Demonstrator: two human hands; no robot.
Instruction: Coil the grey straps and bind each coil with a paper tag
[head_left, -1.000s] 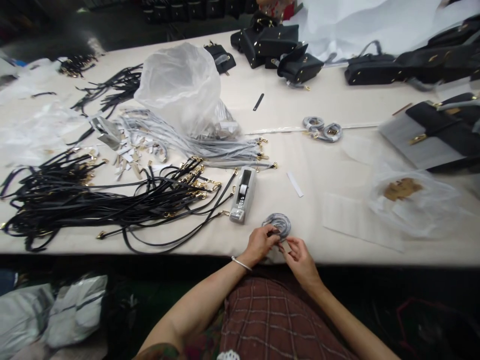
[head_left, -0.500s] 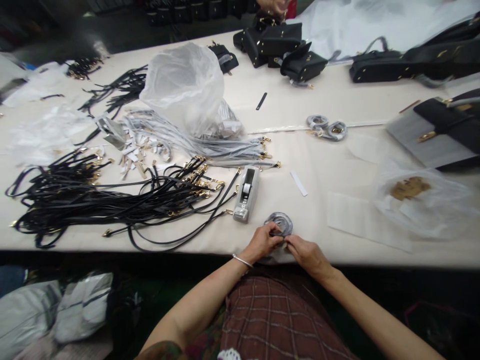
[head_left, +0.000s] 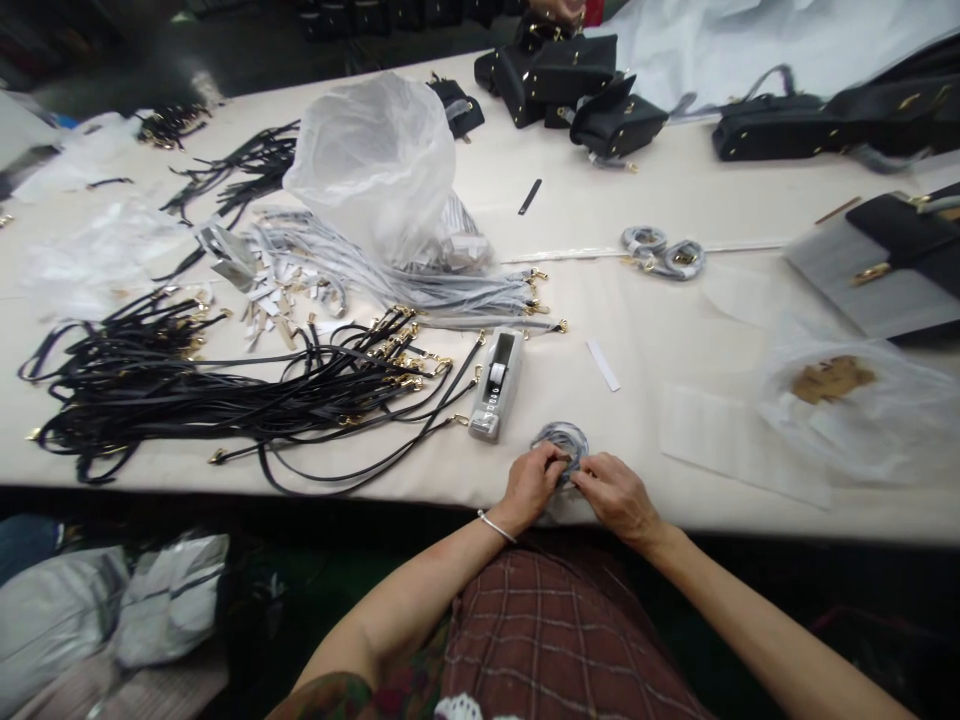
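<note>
A strap in clear wrapping, wound into a round coil [head_left: 564, 437], lies at the table's front edge. My left hand [head_left: 534, 482] is closed on the coil's near left side, fingers pinched together. From the right, my right hand [head_left: 616, 494] pinches the coil's near right edge with thumb and forefinger; the fingers hide the exact spot. A grey tape dispenser [head_left: 496, 388] stands just left of the coil. Beyond the coil lies a white paper strip [head_left: 603, 366]. Two more wrapped coils [head_left: 663, 252] rest farther back.
Black straps with gold clasps [head_left: 247, 400] are heaped at left, wrapped straps [head_left: 450, 292] behind them. A translucent plastic bag [head_left: 375, 160] stands at centre-left. Black handbags [head_left: 570, 75] sit along the back. At right are a plastic bag with brown pieces [head_left: 832, 380] and a grey-and-black handbag [head_left: 885, 260].
Both hands have shifted slightly at the coil, the right one moving up along its near right edge. The whole view has drifted a little.
</note>
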